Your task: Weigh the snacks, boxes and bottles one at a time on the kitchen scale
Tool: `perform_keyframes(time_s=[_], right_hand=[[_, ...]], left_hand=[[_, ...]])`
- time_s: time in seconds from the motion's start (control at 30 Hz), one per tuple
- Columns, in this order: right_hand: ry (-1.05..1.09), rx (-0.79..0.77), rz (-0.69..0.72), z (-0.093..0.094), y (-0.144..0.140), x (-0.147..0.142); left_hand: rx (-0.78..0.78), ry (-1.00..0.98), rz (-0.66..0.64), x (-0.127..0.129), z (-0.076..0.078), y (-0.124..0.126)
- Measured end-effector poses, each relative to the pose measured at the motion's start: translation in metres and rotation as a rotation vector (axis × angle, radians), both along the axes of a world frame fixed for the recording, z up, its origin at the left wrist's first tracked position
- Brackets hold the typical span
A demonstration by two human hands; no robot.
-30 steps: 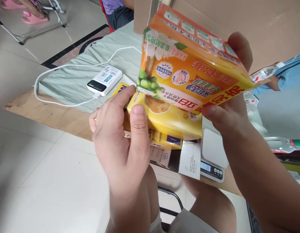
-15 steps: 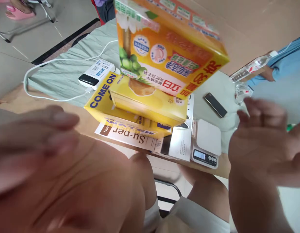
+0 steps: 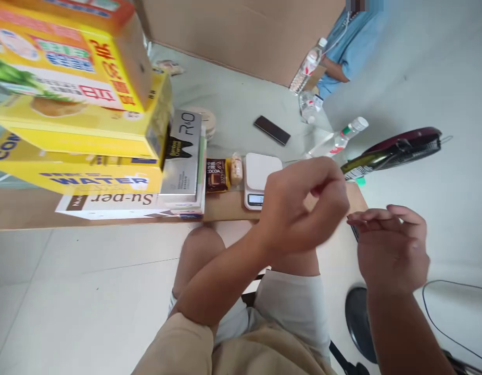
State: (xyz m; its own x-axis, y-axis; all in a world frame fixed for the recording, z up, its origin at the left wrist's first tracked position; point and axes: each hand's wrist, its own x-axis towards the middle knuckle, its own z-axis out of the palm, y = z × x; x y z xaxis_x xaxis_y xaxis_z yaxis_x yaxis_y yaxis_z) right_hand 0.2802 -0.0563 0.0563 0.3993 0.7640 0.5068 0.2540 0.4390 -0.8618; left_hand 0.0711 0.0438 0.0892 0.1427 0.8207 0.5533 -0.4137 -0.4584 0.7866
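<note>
My left hand (image 3: pixel 303 205) is raised over the table's front edge, just right of the white kitchen scale (image 3: pixel 263 172), which it partly covers. Its fingers are curled toward the thumb, and nothing shows in them. Further right, my right hand (image 3: pixel 393 250) is held up with loosely bent fingers, open, with no object visible in it. A dark edge of something shows by its fingertips; I cannot tell what it is. Left of the scale lie a brown cocoa packet (image 3: pixel 217 175) and a small pale wrapped snack (image 3: pixel 236 169).
Yellow and orange boxes (image 3: pixel 104 174) are stacked at left, beside a silver R&O box (image 3: pixel 182 156). A black phone (image 3: pixel 271 130) lies behind the scale. Plastic bottles (image 3: pixel 307 67) and a green glass bottle (image 3: pixel 360 165) are at right. A person in blue (image 3: pixel 337 57) is beyond.
The view has swung right, so the box stack now sits further left. My left hand has come across from the far left and curled up; my right hand's fingers are less spread.
</note>
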Motion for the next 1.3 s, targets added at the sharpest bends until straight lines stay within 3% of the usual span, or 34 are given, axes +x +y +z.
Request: perform_keyframes(time_s=[0.07, 0.13, 0.3, 0.5, 0.6, 0.73, 0.9, 1.0, 1.1, 1.17, 1.3], right_hand=[[0.012, -0.019, -0.008, -0.004, 0.005, 0.002], [0.049, -0.056, -0.016, -0.009, 0.02, 0.003], [0.302, -0.235, -0.139, -0.031, 0.08, 0.023], [0.59, -0.341, -0.304, -0.074, 0.155, 0.076], [0.745, -0.373, -0.344, -0.082, 0.176, 0.1], [0.901, -0.397, -0.261, -0.076, 0.18, 0.121], [1.0, -0.409, -0.262, -0.073, 0.165, 0.137], [1.025, -0.408, -0.261, -0.075, 0.16, 0.141], [1.028, -0.422, -0.238, -0.077, 0.161, 0.142], [1.048, -0.448, -0.231, -0.079, 0.165, 0.142], [1.033, -0.456, -0.172, -0.091, 0.174, 0.146]], left_hand=[[-0.113, 0.113, -0.197, 0.028, -0.007, 0.016], [-0.239, 0.234, -0.287, 0.049, -0.019, 0.027], [-0.394, 0.369, -0.262, 0.085, -0.046, 0.049], [-0.483, 0.389, -0.251, 0.134, -0.065, 0.071], [-0.5, 0.402, -0.284, 0.162, -0.073, 0.079], [-0.545, 0.412, -0.226, 0.197, -0.084, 0.088], [-0.513, 0.572, -0.007, 0.227, -0.095, 0.103], [-0.451, 0.701, 0.143, 0.242, -0.095, 0.128], [-0.388, 0.772, 0.215, 0.262, -0.094, 0.168], [-0.351, 0.782, 0.202, 0.278, -0.098, 0.193], [-0.259, 0.689, -0.042, 0.303, -0.114, 0.22]])
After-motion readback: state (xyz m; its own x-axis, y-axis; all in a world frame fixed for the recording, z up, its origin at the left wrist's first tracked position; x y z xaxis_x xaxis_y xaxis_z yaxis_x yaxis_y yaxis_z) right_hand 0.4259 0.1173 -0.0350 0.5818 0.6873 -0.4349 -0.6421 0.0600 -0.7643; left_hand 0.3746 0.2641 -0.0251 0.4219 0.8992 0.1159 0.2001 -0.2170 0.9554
